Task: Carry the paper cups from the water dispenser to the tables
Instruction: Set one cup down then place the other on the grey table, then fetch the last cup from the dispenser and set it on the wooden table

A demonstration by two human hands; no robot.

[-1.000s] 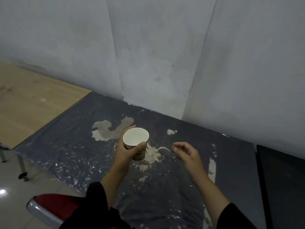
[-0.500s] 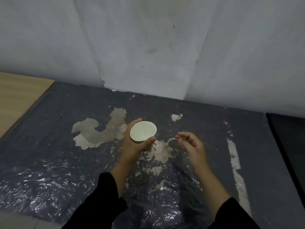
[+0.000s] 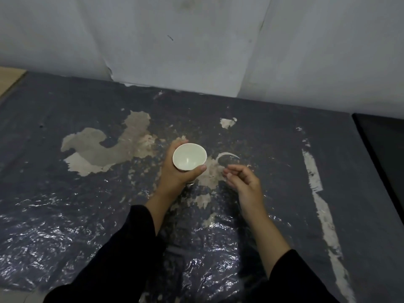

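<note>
A white paper cup stands upright in my left hand, its empty inside facing me. My fingers wrap its far side and my thumb presses the near rim. The cup is over the middle of a dark table covered in peeling, wrinkled film. Whether its base touches the top is hidden by my hand. Just to the right, my right hand hovers above the table with fingers loosely curled and holds nothing.
A grey wall runs along the table's far edge. A wooden table shows at the far left. A darker table adjoins on the right. Pale patches mark where the film has peeled.
The view has swung right and down, so the dark table now fills the frame. The cup in my left hand sits lower over the table; the right hand stays beside it.
</note>
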